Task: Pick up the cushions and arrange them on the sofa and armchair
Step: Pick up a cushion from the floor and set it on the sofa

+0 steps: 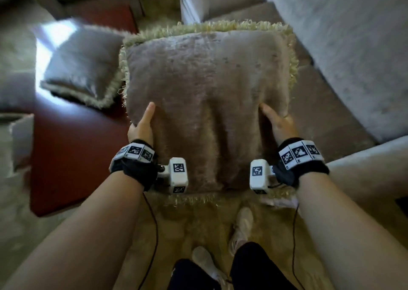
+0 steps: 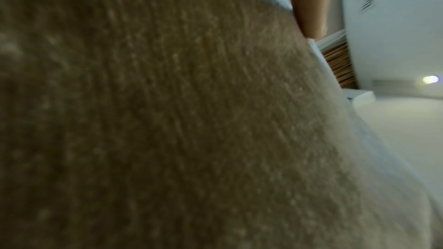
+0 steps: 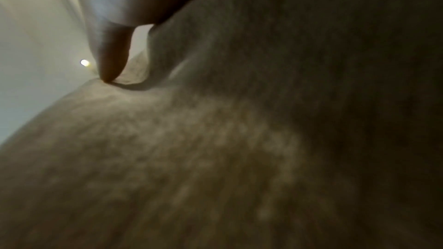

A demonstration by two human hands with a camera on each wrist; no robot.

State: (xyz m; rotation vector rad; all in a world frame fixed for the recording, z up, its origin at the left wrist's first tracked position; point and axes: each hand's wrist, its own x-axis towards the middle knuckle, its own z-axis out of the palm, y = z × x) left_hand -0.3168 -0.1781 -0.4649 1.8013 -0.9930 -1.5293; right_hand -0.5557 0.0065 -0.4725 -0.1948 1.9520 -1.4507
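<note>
Between two hands, one cushion; another beside.

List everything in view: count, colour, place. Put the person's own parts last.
held cushion: one, taupe with pale fringe, held up at centre between both hands
second cushion: one, grey with pale fringe, lying on the red table at left
table: one, dark red, left
sofa: one, grey, right and upper right
rug: one, tan, underfoot
shoes: two, pale, bottom centre
wrist cameras: two, white with black markers, on the wrists
left hand: one, grips the held cushion's left side
right hand: one, grips its right side
</note>
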